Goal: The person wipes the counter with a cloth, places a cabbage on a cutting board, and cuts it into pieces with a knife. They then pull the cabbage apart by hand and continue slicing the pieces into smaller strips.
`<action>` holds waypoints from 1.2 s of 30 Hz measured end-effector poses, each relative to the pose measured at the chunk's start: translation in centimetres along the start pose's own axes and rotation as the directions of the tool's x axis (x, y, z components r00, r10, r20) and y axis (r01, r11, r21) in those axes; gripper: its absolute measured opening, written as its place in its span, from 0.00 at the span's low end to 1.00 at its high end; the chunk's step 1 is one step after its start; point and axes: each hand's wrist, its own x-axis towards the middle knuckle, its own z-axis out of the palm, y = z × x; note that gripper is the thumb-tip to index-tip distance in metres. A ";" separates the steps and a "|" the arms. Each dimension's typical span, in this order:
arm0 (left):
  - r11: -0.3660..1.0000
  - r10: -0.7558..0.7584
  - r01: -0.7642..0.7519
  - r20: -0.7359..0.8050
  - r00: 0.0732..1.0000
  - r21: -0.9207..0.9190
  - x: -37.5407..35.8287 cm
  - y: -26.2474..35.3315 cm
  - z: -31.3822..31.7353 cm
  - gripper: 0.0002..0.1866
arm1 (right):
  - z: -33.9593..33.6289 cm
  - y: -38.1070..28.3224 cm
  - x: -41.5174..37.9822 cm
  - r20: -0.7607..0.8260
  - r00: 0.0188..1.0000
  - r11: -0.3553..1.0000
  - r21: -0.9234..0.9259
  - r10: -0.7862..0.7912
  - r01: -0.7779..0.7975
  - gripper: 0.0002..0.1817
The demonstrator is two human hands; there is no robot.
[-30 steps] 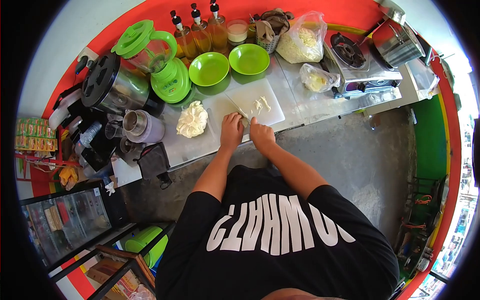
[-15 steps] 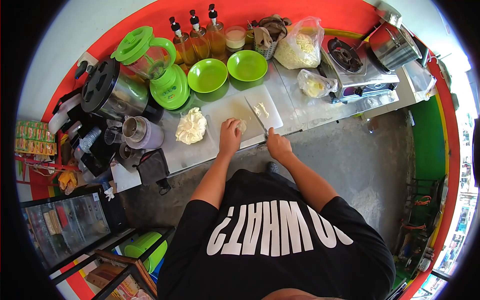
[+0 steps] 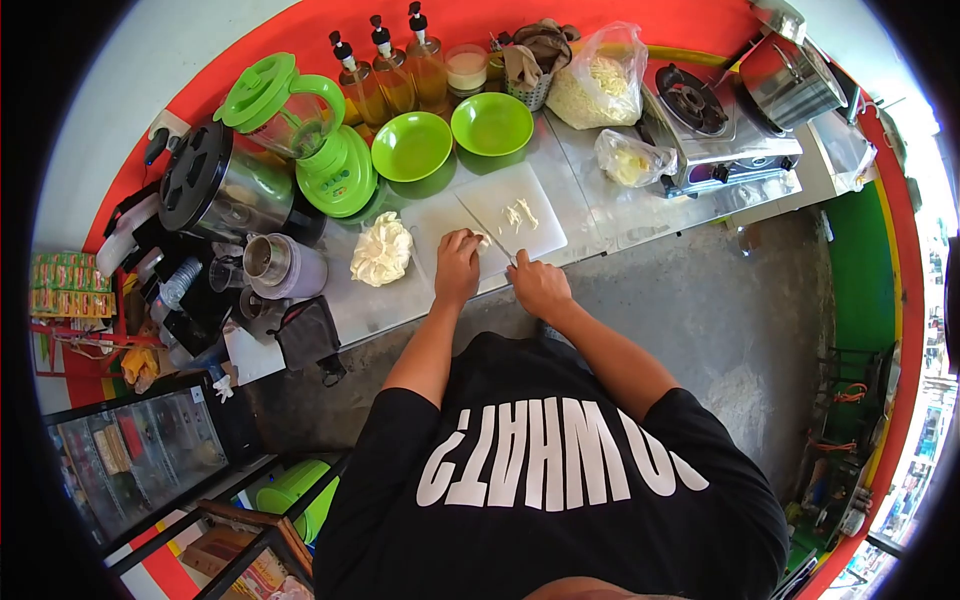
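My right hand [image 3: 540, 288] grips a knife [image 3: 487, 230] by its handle, the blade slanting up and left over the white cutting board [image 3: 545, 195]. Under the closed fingers of my left hand [image 3: 458, 265] is a small pale vegetable piece [image 3: 484, 241], pressed on the board close to the blade's left side. Several thin pale strips [image 3: 520, 214] lie to the right of the knife. Left of the board sits a cream-coloured, ruffled head that looks like cabbage [image 3: 381, 250].
Two green bowls [image 3: 412, 147] stand behind the board, near a green blender [image 3: 335, 175] and pump bottles [image 3: 393, 75]. Plastic bags [image 3: 603, 95] of pale food and a gas stove [image 3: 715, 125] are at the right. A flask [image 3: 285, 265] stands left.
The knife and my right hand have shifted left, nearer my left hand. More cut strips lie on the right of the board than before.
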 end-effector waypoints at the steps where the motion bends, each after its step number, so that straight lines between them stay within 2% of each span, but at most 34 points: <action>1: 1.000 -0.002 0.002 0.006 1.000 -0.002 -0.1 0.1 0.0 0.13 | 0.2 0.2 -0.1 -0.007 1.000 1.000 -0.001 -0.013 0.013 0.19; 3: 0.999 -0.025 0.026 -0.019 1.000 0.022 -0.1 0.1 0.1 0.10 | 0.5 0.4 -0.2 0.007 1.000 1.000 0.001 -0.012 0.012 0.19; 6: 0.992 -0.077 0.076 0.011 0.997 0.097 -0.3 0.2 0.2 0.10 | 0.6 0.8 -0.6 0.027 0.999 0.999 -0.041 -0.023 0.024 0.18; 10: 0.990 -0.099 0.096 0.023 0.995 0.101 -0.4 0.2 0.2 0.11 | 0.6 1.4 -0.9 0.063 0.998 0.995 -0.093 -0.031 0.037 0.17; 19: 0.987 -0.074 0.063 0.074 0.994 0.149 -0.4 0.3 -0.1 0.13 | -0.6 -2.0 -0.9 0.148 0.986 0.980 -0.194 0.078 -0.048 0.13; 25: 0.990 -0.065 0.056 0.059 0.996 0.131 -0.3 0.2 -0.1 0.11 | -1.2 -3.0 -0.5 0.154 0.987 0.963 -0.271 0.053 -0.009 0.10; 28: 0.993 -0.065 0.060 0.049 0.997 0.102 -0.3 0.2 0.1 0.11 | 0.9 -2.1 -0.4 0.151 0.980 0.980 -0.172 0.126 -0.100 0.10; 32: 0.993 -0.067 0.063 0.037 0.997 0.100 -0.1 0.2 0.0 0.10 | 3.2 -1.2 0.5 0.135 0.985 0.978 -0.192 0.109 -0.082 0.10; 36: 0.996 -0.050 0.049 0.013 0.999 0.072 -0.1 0.3 -0.1 0.08 | 2.2 -1.1 2.4 0.092 0.995 0.993 -0.113 0.050 -0.039 0.14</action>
